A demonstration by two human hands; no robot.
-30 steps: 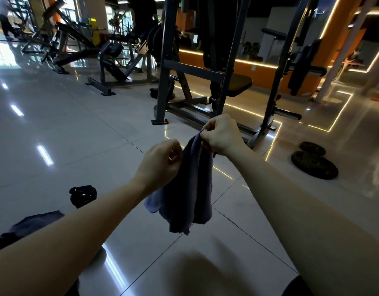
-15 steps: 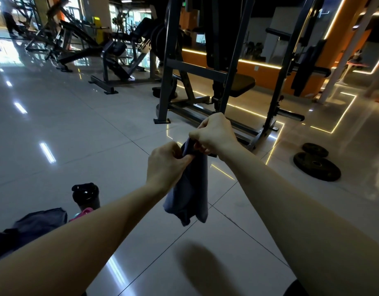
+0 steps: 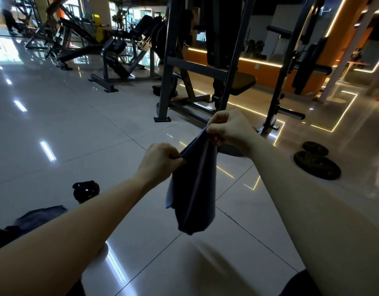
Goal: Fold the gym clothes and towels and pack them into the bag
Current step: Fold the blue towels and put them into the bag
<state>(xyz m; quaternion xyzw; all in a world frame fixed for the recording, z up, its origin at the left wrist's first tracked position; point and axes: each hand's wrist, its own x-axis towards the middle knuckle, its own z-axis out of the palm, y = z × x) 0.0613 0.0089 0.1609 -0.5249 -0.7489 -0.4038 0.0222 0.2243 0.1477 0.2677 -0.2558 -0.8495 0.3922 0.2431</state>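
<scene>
Both hands hold 1 soft, dark blue-violet cloth point(image 3: 192, 189) in the air above the glossy grey tiled floor point(image 3: 56, 146). The left hand point(image 3: 160, 161) pinches the cloth's top edge between its thumb and curled fingers. The right hand point(image 3: 229, 129), higher and farther out, pinches the same edge at the other end, with its fingers curled in tight. The short stretch of edge between the 2 pinches slopes upward from the left grip to the right one.

Below both grips the cloth hangs bunched in long vertical folds. Its lowest tip is clear of the floor, and its shadow falls on the tiles underneath.

Down and to the left of the left grip, a black round-lidded plastic bottle point(image 3: 86, 191) stands on the floor, its lower part hidden by the left forearm. Lower and farther left, a second dark blue-grey cloth point(image 3: 39, 216) lies flat on the floor.

To the right of the right grip, 2 black round iron weight plates lie flat on the tiles, the larger point(image 3: 316, 167) nearer and the smaller point(image 3: 315, 148) just behind it. Beyond both grips stands a dark steel gym rack point(image 3: 169, 67).
</scene>
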